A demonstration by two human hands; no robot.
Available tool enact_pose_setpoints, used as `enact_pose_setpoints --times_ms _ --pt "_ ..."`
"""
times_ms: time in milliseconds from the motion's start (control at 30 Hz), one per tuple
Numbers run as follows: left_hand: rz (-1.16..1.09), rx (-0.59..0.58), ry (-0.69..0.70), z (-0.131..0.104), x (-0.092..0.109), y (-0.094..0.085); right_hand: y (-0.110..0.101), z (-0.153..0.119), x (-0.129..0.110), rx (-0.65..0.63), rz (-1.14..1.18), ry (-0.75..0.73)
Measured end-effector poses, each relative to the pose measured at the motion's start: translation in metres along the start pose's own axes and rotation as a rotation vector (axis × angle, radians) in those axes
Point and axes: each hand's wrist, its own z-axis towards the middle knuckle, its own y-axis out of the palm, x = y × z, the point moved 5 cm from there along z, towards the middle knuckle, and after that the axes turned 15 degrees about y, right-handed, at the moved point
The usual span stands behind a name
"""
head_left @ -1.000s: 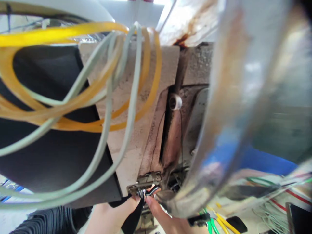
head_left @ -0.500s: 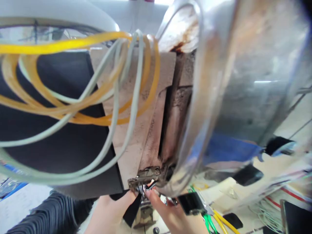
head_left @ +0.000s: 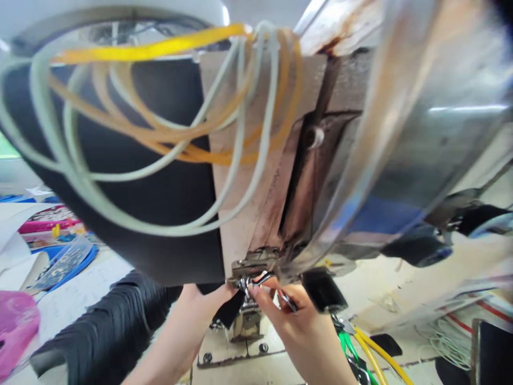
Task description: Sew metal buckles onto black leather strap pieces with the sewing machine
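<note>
I look up along the underside of a worn sewing machine head (head_left: 256,176). My left hand (head_left: 202,313) holds a strip of black fabric (head_left: 233,311) up against the metal presser foot (head_left: 250,266). My right hand (head_left: 294,315) pinches small silver tweezers (head_left: 266,286), with their tips at the needle area beside the foot. Both hands meet just under the foot. The needle itself is too small and blurred to make out.
Yellow and pale grey tubes (head_left: 168,139) loop over a black panel (head_left: 160,182) close to the camera. A blurred shiny metal part (head_left: 420,133) fills the right. Below lie green and yellow wires (head_left: 360,353), a pink bag (head_left: 16,326) and a blue tray (head_left: 68,259) at left.
The view has shifted, so the machine sits more to the right and higher. My hands stay at the presser foot, and more of my right hand and the tweezers shows.
</note>
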Motion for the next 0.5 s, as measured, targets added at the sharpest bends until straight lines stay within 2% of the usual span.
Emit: enact_pose_setpoints --times_ms 67,167,267,333,400,500 --pt "0.097 -0.051 0.069 0.012 0.007 -0.011 -0.006 -0.005 0.001 0.021 0.039 0.036" --pt "0.195 -0.023 0.128 0.035 0.011 -0.037 -0.022 -0.017 0.011 0.062 0.069 0.172" --pt "0.315 -0.078 0.138 0.050 0.001 -0.052 -0.036 -0.029 0.026 0.101 0.004 0.332" --pt "0.415 -0.162 0.106 0.052 -0.016 -0.050 -0.040 -0.036 0.032 0.101 -0.028 0.324" --pt "0.533 -0.247 0.072 0.052 -0.038 -0.043 -0.043 -0.043 0.039 0.092 -0.049 0.252" --pt "0.727 -0.352 0.051 0.048 -0.064 -0.031 -0.052 -0.052 0.058 0.088 -0.119 0.191"
